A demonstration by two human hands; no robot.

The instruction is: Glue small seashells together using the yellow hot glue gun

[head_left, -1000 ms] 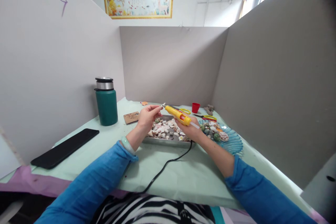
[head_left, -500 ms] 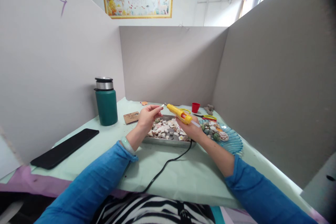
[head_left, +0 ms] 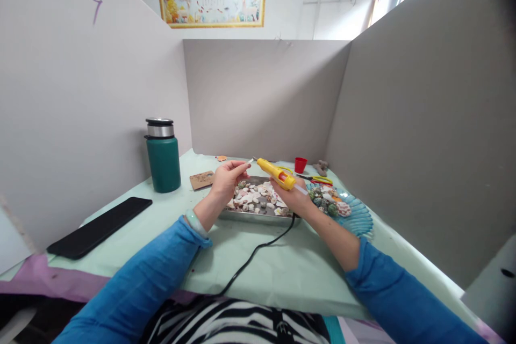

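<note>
My left hand (head_left: pixel 226 178) pinches a small white piece (head_left: pixel 250 161) between thumb and fingertips, above the back left of a metal tray (head_left: pixel 258 217). What exactly the piece is, I cannot make out. In my right hand (head_left: pixel 294 196) is a yellow glue gun (head_left: pixel 276 173), its metal tip pointing left, close to the white piece. A clear glue stick sticks out of the gun's rear, and a black cord (head_left: pixel 258 248) runs from it toward the table's front edge. Many shells (head_left: pixel 252 197) lie in the tray below both hands.
On the right sits a blue glass plate (head_left: pixel 360 217) with shells; behind it are scissors (head_left: pixel 320 179), a red cup (head_left: pixel 300 165) and grey pieces (head_left: pixel 321 167). At left stand a green bottle (head_left: pixel 163 164), a black phone-like slab (head_left: pixel 100 227) and brown cardboard (head_left: pixel 201 180). Grey partitions (head_left: pixel 262 97) enclose the table.
The glue gun has shifted very slightly to the right, its tip a little farther from the fingertips of my left hand. Otherwise things look the same.
</note>
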